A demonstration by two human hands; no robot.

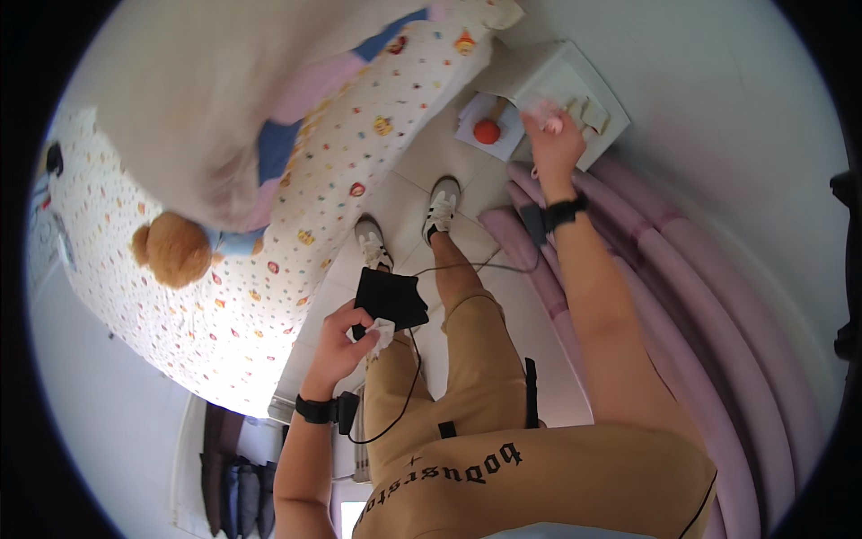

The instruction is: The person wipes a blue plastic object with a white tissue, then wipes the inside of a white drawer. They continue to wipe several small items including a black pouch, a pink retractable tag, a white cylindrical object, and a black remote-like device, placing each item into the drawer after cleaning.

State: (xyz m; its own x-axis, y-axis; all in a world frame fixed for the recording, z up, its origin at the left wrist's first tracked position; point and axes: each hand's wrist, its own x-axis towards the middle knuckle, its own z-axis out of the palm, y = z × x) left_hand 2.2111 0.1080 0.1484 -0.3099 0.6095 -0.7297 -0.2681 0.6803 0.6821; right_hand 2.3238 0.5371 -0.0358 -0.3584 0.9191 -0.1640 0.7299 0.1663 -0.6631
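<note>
My left hand (343, 343) holds a flat black item (389, 296), perhaps a pouch or a case, by its near left corner. A crumpled white tissue (382, 331) is pinched in the same hand. Over the white bedside cabinet (609, 111) at the top right, my right hand (559, 145) is closed on a small pink object (549, 118), blurred and partly transparent; what it is I cannot tell. Behind that hand, a beige item (592, 116) lies on the cabinet. Each wrist wears a black strap with a small box, and dark cables run from these.
On the left stands a bed with a patterned sheet (337, 202), a rumpled blanket (188, 87) and a brown teddy bear (178, 249). Pink padded rolls (646, 242) line the right wall. A red ball-shaped thing (487, 131) rests on papers (471, 121) beside the cabinet.
</note>
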